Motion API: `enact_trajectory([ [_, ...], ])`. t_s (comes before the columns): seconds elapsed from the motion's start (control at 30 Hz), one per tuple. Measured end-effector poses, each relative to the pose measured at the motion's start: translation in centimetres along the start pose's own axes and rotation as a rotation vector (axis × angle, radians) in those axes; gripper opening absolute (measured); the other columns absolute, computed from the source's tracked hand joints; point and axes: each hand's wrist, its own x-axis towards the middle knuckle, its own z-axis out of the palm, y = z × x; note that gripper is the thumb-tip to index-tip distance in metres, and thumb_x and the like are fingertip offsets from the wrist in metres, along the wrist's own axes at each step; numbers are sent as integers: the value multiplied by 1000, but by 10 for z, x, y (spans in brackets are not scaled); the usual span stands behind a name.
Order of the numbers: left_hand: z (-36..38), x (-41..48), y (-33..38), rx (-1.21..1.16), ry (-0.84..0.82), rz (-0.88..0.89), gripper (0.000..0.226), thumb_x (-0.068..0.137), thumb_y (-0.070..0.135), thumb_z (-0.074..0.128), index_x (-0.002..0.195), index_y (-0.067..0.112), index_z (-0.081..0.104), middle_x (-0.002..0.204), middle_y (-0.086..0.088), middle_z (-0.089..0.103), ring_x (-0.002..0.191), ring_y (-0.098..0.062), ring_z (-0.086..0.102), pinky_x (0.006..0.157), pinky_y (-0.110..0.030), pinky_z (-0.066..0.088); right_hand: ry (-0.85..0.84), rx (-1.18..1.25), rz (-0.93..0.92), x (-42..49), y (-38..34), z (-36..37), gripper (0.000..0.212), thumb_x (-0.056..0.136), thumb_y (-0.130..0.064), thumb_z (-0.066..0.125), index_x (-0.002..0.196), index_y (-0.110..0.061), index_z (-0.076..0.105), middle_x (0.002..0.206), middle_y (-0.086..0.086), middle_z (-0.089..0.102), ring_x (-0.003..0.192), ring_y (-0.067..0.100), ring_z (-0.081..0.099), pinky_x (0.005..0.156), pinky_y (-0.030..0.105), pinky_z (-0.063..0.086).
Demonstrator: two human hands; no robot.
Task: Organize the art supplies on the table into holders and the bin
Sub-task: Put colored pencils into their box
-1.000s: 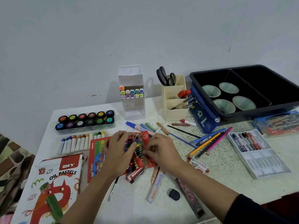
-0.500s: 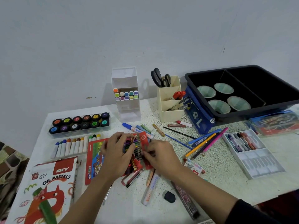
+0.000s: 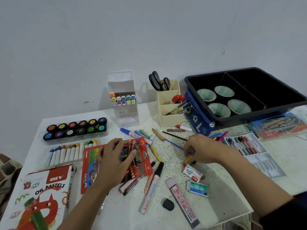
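My left hand (image 3: pixel 114 161) lies over an open red box of colour pencils (image 3: pixel 144 157) on the table, fingers and thumb curled round the pencils in it. My right hand (image 3: pixel 204 149) is to the right among the loose pencils (image 3: pixel 220 136), its fingertips pinching a yellow pencil (image 3: pixel 188 159) against the tabletop. At the back stand a cream holder (image 3: pixel 171 120) with scissors and pens, a white marker holder (image 3: pixel 123 113), and a black bin (image 3: pixel 249 117) with several pale cups inside.
Paint pots (image 3: pixel 74 128), oil pastels (image 3: pixel 69 151) and their box (image 3: pixel 46 188) fill the left. Markers (image 3: pixel 149 193), an eraser (image 3: pixel 168 204), a lead case (image 3: pixel 182 201) and staples (image 3: pixel 197 188) lie near the front edge. A pen tray (image 3: pixel 259 156) and blue pouch (image 3: pixel 197 123) sit right.
My right hand has let go of the red pencil box and moved right to the loose pencils. My left hand stays on the box.
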Motion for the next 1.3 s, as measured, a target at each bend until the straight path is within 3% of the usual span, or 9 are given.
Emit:
enact_trajectory([
  [0.07, 0, 0, 0, -3, 4, 2, 54, 83, 72, 31, 123, 43, 51, 142, 9, 41, 137, -11, 32, 119, -43, 4, 25, -13, -16, 1, 0, 7, 31, 85, 2, 61, 84, -29, 62, 86, -14, 47, 80, 10, 51, 61, 18, 37],
  [0.23, -1, -1, 0, -12, 8, 2, 59, 79, 77, 25, 121, 44, 52, 142, 8, 41, 137, -11, 32, 119, -40, 3, 113, -34, -70, 3, 4, 19, 21, 86, -4, 67, 88, -24, 64, 95, -7, 51, 89, 17, 54, 77, 36, 52],
  [0.53, -3, -2, 4, -12, -11, -13, 57, 79, 77, 23, 120, 48, 48, 143, 9, 41, 137, -12, 30, 119, -43, 4, 422, 38, -369, 4, -47, -6, 11, 101, -30, 55, 110, -23, 55, 102, -7, 55, 87, 14, 54, 72, 32, 47],
  [0.63, -3, -1, 1, -36, -28, -18, 58, 80, 76, 21, 123, 47, 48, 144, 9, 40, 138, -13, 30, 119, -44, 6, 558, 314, -431, 3, -71, -22, 8, 104, -30, 49, 108, -23, 50, 94, -8, 58, 80, 11, 57, 69, 31, 50],
  [0.77, -3, -1, -2, -72, -40, -27, 49, 82, 74, 22, 119, 51, 43, 144, 9, 41, 138, -15, 31, 120, -46, 9, 700, 921, -319, 15, -82, -25, 1, 105, -18, 50, 105, -20, 50, 84, 0, 62, 65, 9, 61, 59, 28, 50],
  [0.9, -5, 0, 0, -80, -30, -23, 46, 83, 72, 21, 118, 51, 42, 141, 11, 41, 137, -12, 29, 118, -44, 8, 600, 1366, -87, 30, -78, 9, 1, 104, -10, 48, 104, -11, 48, 87, 14, 63, 64, 21, 66, 63, 33, 58],
  [1.03, -6, -1, 2, -77, -47, -21, 38, 83, 71, 24, 113, 54, 41, 134, 19, 34, 134, -5, 25, 119, -46, 7, 469, 1569, -1, 31, -79, 40, 9, 100, -5, 55, 107, -6, 49, 95, 21, 69, 74, 29, 73, 74, 37, 61],
  [1.17, -6, -1, 4, -53, -39, 1, 25, 87, 66, 33, 108, 55, 40, 127, 22, 29, 122, 7, 19, 120, -43, 3, 462, 1521, 23, 30, -73, 47, 12, 94, 1, 63, 104, 4, 57, 87, 24, 72, 77, 35, 74, 72, 35, 61],
  [1.3, -4, -1, 3, -4, -40, 28, 41, 81, 75, 23, 115, 55, 36, 129, 20, 30, 129, 3, 23, 119, -41, 1, 405, 1350, 74, 33, -54, 34, 17, 84, 3, 75, 97, 8, 65, 78, 23, 73, 73, 39, 73, 69, 38, 63],
])
